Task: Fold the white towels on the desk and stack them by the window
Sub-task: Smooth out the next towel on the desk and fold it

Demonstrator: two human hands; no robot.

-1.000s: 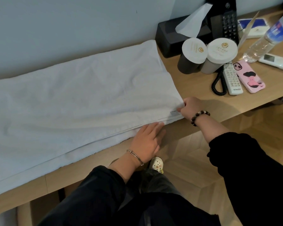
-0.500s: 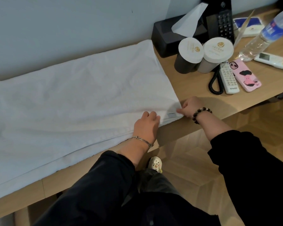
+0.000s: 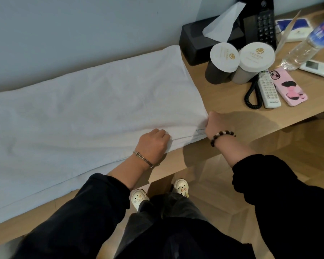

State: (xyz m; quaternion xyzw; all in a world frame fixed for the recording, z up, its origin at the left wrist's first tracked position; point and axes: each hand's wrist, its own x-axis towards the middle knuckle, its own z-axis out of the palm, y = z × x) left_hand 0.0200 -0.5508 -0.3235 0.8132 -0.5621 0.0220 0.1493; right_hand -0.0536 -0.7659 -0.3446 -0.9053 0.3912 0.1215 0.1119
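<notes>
Folding is the step in hand, by my reading: the long white terry towel (image 3: 92, 113) lies spread along the pale wooden table (image 3: 223, 101), its far edge against the wall. It looks already doubled lengthwise, since layered hems show at its near right corner.

The left hand (image 3: 153, 143) sits on the towel's near edge with fingers curled into the cloth, bunching a little of it. The right hand (image 3: 216, 124) is closed at the near right corner, just beside a small sewn label, and seems to pinch the stacked layers there; its fingertips are hidden behind the knuckles. Both hands are therefore clamped on the same towel, near each other at its right end.

The next move probably calls for lifting this end and carrying it leftward over the rest, keeping the layered edges aligned so they do not slide apart. Close to the right stand a black tissue box (image 3: 198, 43) and two lidded paper cups (image 3: 224, 55), which a wide swing might catch. No window or finished stack is in view.
</notes>
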